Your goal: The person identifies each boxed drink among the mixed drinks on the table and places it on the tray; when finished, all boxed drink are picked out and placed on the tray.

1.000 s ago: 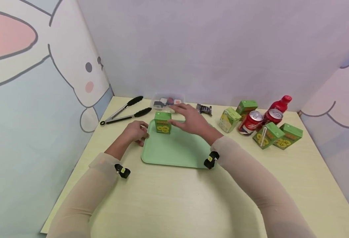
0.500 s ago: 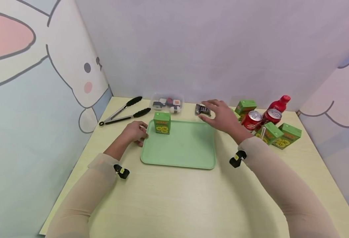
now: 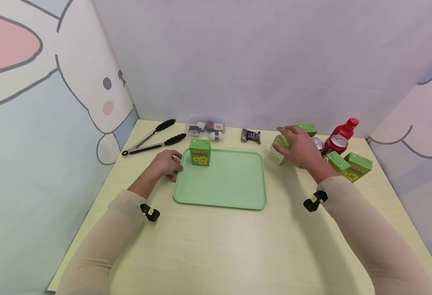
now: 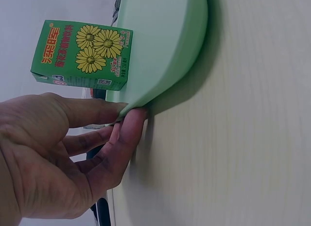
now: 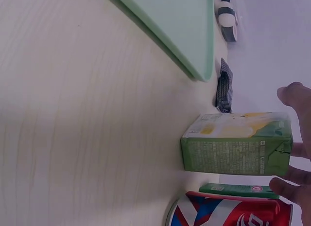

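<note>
My left hand [image 3: 166, 163] pinches the left rim of a light green tray [image 3: 225, 180], thumb on top and a finger beneath in the left wrist view. On the tray's far left corner stands a green drink carton [image 4: 80, 56] with yellow flowers. Over a pale green and yellow drink carton [image 3: 277, 157], right of the tray, my right hand [image 3: 299, 148] hovers with fingers spread. In the right wrist view this carton stands upright, and the fingertips are close to its top with a gap at the thumb.
Red soda cans [image 3: 336, 144], a red bottle [image 3: 345, 128] and more green cartons [image 3: 358, 165] crowd the right side. A black wrapped snack [image 3: 250, 135], a clear box of sushi-like pieces [image 3: 205, 127] and tongs [image 3: 153, 139] lie along the back.
My right hand has moved right from near the flowered carton, past the black snack, to the pale carton. My left hand keeps its place at the tray's rim.
</note>
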`<control>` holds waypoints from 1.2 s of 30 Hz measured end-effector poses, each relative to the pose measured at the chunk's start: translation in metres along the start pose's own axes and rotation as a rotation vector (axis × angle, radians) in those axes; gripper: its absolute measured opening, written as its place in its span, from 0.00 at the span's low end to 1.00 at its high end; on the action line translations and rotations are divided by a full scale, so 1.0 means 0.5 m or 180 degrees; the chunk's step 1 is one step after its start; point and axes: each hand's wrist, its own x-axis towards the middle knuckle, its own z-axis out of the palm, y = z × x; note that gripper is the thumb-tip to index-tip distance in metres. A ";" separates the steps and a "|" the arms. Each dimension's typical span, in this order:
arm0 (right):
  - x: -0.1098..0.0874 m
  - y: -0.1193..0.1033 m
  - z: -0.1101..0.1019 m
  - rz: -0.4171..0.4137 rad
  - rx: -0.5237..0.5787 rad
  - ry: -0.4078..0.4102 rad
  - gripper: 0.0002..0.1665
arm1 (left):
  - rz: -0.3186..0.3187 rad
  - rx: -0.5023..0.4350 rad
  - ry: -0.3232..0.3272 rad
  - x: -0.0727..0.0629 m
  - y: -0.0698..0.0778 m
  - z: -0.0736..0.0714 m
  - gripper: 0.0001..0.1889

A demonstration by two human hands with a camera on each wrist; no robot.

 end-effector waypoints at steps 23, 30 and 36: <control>-0.009 0.010 0.042 0.0183 0.0185 -0.0006 0.39 | -0.0003 -0.0016 -0.0001 0.000 0.001 0.000 0.31; -0.010 0.008 0.043 0.0158 0.0239 0.0029 0.37 | 0.0041 -0.0013 -0.0006 -0.001 0.000 -0.001 0.31; -0.012 0.009 0.047 0.0105 0.0219 0.0096 0.35 | 0.0035 -0.0030 0.0000 -0.001 0.000 0.001 0.31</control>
